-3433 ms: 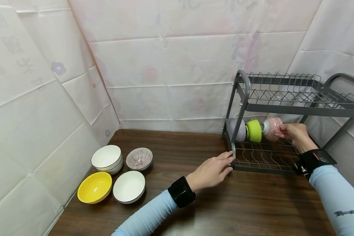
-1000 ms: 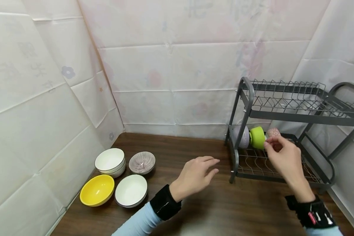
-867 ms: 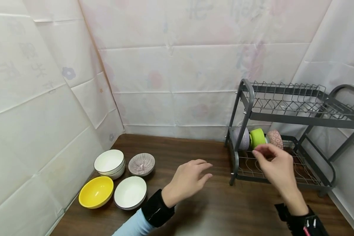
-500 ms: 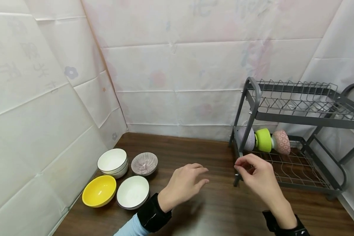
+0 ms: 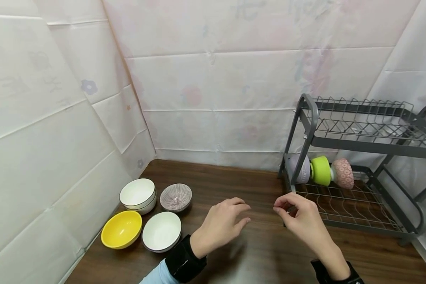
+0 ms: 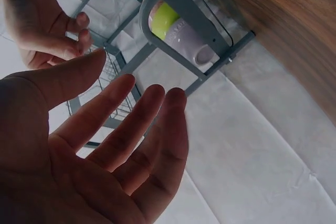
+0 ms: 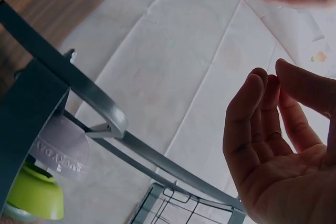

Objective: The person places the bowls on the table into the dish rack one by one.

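My left hand [image 5: 220,225] hovers over the table with fingers spread and nothing in them. To its right, my right hand [image 5: 301,219] hangs before the rack's left end, its fingers loosely bent and the thumb apart from them in the right wrist view. It holds nothing. On the lower tier of the dark grey dish rack [image 5: 358,142], three bowls stand on their sides in a row: a lilac bowl [image 5: 304,171], a lime green bowl [image 5: 320,170] and a pink patterned bowl [image 5: 342,173]. A rack post partly hides the lilac one.
At the table's left, two stacked white bowls [image 5: 137,192], a striped bowl [image 5: 176,197], a yellow bowl [image 5: 121,229] and a white bowl [image 5: 161,232] with a dark rim sit close together. White patterned sheets [image 5: 213,79] cover the walls.
Earlier my right hand held the pink bowl in the rack; it let go and moved left, out of the rack. My left hand left the rack's post and drew back left.
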A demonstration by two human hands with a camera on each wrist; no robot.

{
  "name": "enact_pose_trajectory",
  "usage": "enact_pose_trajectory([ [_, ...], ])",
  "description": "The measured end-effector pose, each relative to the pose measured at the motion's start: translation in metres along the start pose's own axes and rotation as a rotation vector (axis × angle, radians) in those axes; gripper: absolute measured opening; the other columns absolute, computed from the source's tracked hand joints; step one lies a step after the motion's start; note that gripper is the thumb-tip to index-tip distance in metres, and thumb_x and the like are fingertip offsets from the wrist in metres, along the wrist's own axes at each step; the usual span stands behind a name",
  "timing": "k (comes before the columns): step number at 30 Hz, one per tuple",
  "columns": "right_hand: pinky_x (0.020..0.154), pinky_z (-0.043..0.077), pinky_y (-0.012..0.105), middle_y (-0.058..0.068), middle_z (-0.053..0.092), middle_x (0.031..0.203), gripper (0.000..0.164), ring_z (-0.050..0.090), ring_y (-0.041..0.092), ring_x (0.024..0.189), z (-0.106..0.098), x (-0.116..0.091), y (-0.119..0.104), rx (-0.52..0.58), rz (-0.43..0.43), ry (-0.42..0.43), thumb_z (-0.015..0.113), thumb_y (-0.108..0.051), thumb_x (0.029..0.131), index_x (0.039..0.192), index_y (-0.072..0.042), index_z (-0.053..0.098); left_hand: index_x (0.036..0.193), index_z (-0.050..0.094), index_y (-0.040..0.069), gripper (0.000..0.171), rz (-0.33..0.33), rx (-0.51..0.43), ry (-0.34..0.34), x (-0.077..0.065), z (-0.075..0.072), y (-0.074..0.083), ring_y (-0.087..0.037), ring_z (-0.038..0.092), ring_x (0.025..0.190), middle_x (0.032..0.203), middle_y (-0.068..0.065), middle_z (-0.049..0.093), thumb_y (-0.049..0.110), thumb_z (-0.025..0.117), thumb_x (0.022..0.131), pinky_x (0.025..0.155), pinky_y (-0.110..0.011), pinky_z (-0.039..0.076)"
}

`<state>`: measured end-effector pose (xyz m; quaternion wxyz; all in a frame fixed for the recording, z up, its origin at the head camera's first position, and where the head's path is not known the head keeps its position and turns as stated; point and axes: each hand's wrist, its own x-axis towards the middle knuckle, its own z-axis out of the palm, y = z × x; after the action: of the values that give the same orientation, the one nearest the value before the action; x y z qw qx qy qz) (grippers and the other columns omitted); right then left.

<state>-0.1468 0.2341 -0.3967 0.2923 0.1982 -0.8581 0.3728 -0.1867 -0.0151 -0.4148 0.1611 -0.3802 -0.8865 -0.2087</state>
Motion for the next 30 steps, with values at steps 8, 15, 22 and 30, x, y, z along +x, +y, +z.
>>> enact_pose_trajectory([
  [8,0.057,0.049,0.019,-0.013,0.065,0.083,0.036,0.060,0.006,0.070,0.007,-0.004,0.002,0.033,-0.012,-0.008,0.085,0.012,0.078,0.088,-0.020,0.071,0.114,0.080,0.015,0.024,-0.054,0.014,0.063,-0.008,-0.017,-0.015,-0.017,0.071,0.099,0.113,0.004,0.072,0.025,0.083,0.092,0.072,-0.039,0.060],
  [15,0.055,0.047,0.020,-0.014,0.064,0.082,0.030,0.059,0.006,0.068,0.009,-0.005,0.004,0.048,-0.024,-0.023,0.085,0.007,0.081,0.089,-0.018,0.071,0.111,0.080,0.013,0.024,-0.189,0.065,0.102,-0.027,-0.046,-0.055,-0.021,0.071,0.100,0.112,0.000,0.072,0.016,0.085,0.088,0.078,-0.042,0.058],
  [22,0.055,0.049,0.023,-0.013,0.064,0.084,0.016,0.059,0.006,0.069,0.008,-0.003,0.002,0.057,-0.012,-0.065,0.083,-0.002,0.089,0.090,-0.014,0.073,0.114,0.080,0.009,0.026,-0.387,0.154,-0.060,-0.035,-0.087,-0.124,-0.033,0.072,0.099,0.111,-0.008,0.074,0.014,0.081,0.088,0.074,-0.053,0.058],
  [30,0.055,0.050,0.025,-0.013,0.063,0.084,0.026,0.057,0.005,0.067,0.013,-0.004,-0.001,0.048,0.015,-0.079,0.083,0.005,0.086,0.090,-0.018,0.072,0.111,0.077,0.003,0.029,-0.615,0.247,-0.113,-0.067,-0.107,-0.182,-0.040,0.070,0.099,0.110,-0.018,0.072,0.012,0.079,0.084,0.075,-0.057,0.057],
])
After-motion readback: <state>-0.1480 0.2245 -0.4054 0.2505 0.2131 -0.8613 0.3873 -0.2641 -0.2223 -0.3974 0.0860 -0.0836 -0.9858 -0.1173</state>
